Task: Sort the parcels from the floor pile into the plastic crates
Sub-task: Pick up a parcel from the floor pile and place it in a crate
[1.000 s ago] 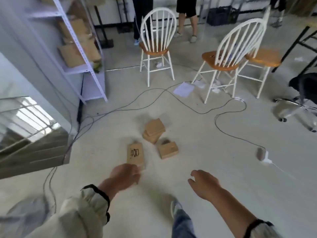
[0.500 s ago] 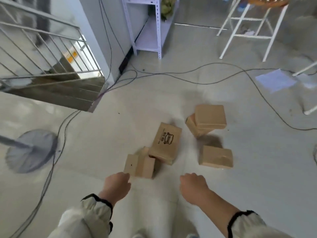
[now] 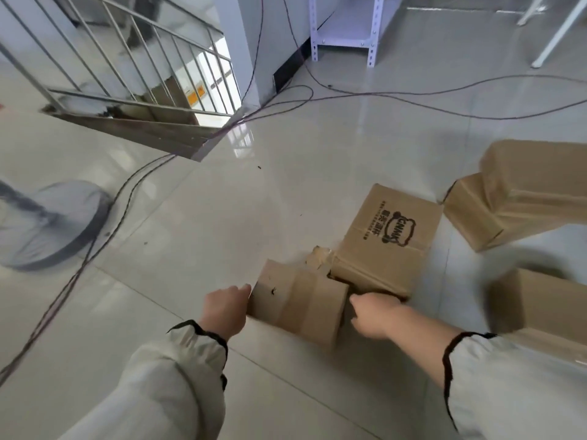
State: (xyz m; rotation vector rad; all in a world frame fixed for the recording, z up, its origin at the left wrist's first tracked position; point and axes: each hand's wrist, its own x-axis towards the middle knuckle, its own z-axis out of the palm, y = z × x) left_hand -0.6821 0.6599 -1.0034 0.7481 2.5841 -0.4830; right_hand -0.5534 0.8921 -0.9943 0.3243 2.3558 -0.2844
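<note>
1. Small parcel (image 3: 298, 303) low centre of frame, on the floor (image 3: 222, 217), butted against printed parcel (image 3: 387, 242).
2. Left grip (image 3: 225, 308) curled at its left end, right grip (image 3: 374, 312) tucked at its right end, probably bracketing for a lift. Actual clasp: cannot tell.
3. Stacked parcels (image 3: 521, 192) at right edge, cables (image 3: 381, 96) trailing across upper frame. Crates not in view.

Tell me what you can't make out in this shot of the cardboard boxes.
Head view:
- Right hand: fingers tucked behind the small box.
- Left hand: grip hidden by its own back.
- Stacked boxes: blurred, cut by right edge.
- Printed box: fine text too small.
- Plastic crates: out of frame.
</note>
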